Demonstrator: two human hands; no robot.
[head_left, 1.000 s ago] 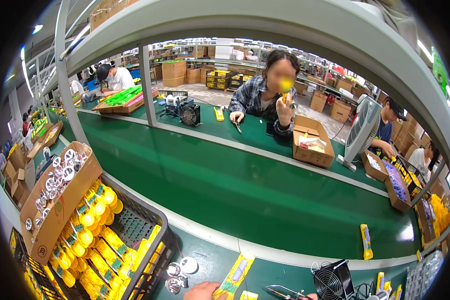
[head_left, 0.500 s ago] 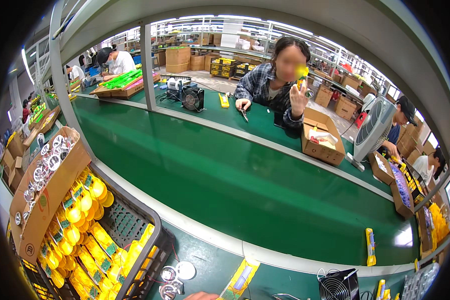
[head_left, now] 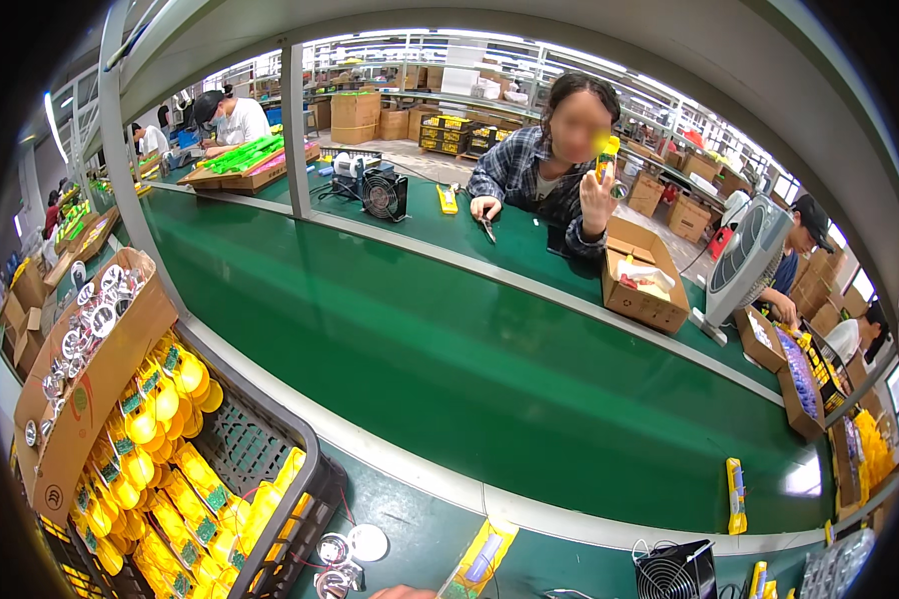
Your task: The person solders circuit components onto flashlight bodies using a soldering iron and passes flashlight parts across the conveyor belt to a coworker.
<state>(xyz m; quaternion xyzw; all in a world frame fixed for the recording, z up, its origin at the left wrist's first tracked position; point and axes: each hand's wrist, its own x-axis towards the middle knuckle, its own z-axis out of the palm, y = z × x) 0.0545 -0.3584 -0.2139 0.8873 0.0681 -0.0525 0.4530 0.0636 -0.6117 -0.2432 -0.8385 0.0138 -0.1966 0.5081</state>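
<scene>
only a sliver of one hand [head_left: 402, 592] shows at the bottom edge, which hand and whether its fingers grip anything cannot be told. the yellow carded pack [head_left: 479, 557] lies just right of it, small silver discs [head_left: 342, 559] just left. risk, judged: with the head up, a blind reach could knock the discs off the green bench [head_left: 400, 504].

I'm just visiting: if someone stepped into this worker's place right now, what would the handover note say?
Hands: only a sliver of one hand shows at the lower edge, probably the left, and its grip cannot be judged. The right hand is out of view.
Things: a flat yellow pack lies on the bench just right of that hand, and round metal discs lie just left of it. The black crate is heaped with yellow parts. A cardboard box of metal discs rests on its far side.
Done: one yellow pack lies at the green belt's near edge.
Left: the crate holds many parts.
</scene>
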